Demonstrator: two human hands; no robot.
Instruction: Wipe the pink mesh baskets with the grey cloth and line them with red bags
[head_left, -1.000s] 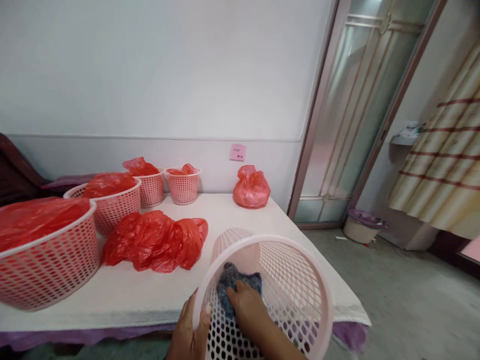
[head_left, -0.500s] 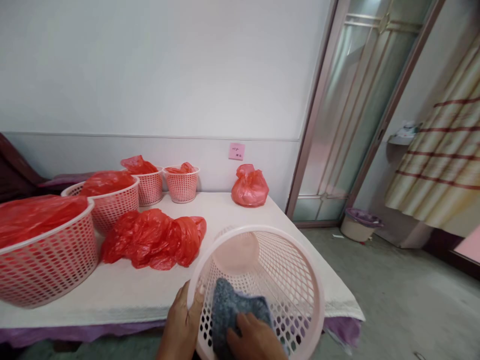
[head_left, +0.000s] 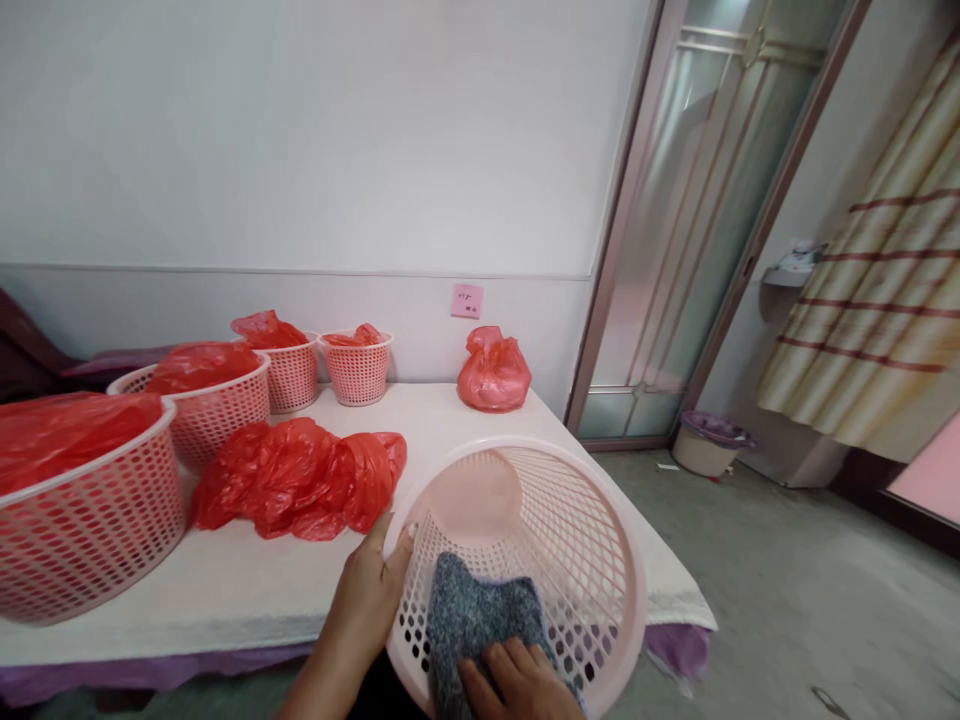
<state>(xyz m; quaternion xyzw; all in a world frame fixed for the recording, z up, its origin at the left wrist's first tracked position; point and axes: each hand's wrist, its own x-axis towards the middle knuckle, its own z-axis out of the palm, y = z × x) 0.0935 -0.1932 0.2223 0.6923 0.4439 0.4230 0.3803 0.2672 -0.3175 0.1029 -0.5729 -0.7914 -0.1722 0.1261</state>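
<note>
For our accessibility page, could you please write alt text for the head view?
Two bare hands work at a tilted pink basket: the left hand grips its rim, the right hand presses a gray cloth inside. Red bags lie beyond.

Blue-grey cloth [head_left: 480, 610] lies spread inside the tilted pale-pink perforated basket [head_left: 581, 530].

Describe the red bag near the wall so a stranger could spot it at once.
Find the white-covered table, then the pink note on the wall behind it. Below and right of the note sits the red bag. It stands alone outside the baskets, rounded with a bunched top, unlike the sprawling red heap.
</note>
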